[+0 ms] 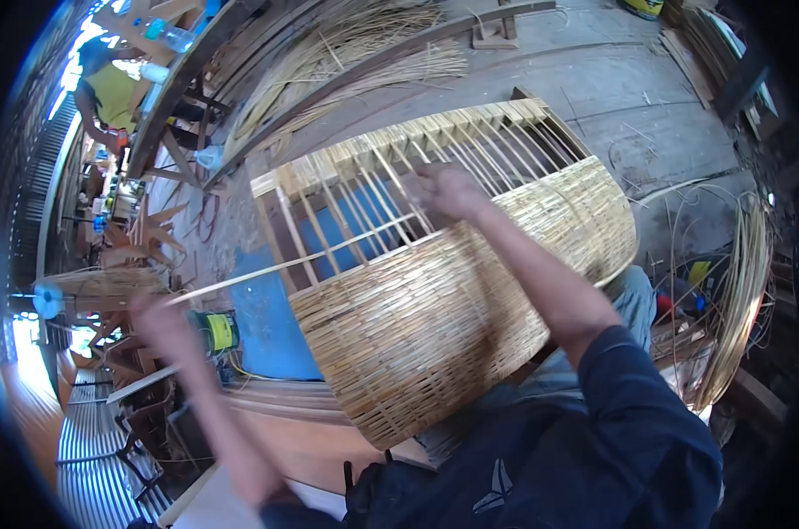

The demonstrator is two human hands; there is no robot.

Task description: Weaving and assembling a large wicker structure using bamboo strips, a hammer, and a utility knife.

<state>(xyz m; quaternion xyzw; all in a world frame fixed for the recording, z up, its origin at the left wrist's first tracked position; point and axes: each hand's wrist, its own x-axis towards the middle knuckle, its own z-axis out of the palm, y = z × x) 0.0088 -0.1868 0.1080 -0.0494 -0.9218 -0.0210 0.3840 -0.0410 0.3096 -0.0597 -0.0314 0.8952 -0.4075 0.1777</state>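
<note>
A curved woven cane panel on a frame (408, 326) lies tilted across my lap. Its near part is closely woven; over the far part, bare cane strips (327, 227) run crosswise with gaps between them. My left hand (163, 328), blurred, is out to the left of the frame, closed on one end of a long pale cane strip (267, 271). That strip stretches rightward and passes among the crosswise strips. Over the open section, my right hand (450, 190) is closed, fingers bent down at the strips near the long strip's far part; what it pinches is hidden.
Bundles of loose cane (346, 66) lie on the floor beyond a long wooden bar (373, 66). A coil of cane (739, 300) hangs at right. Left of the panel are a blue sheet (271, 322) and a dark-green tin (216, 333). Another person (113, 93) is at far left.
</note>
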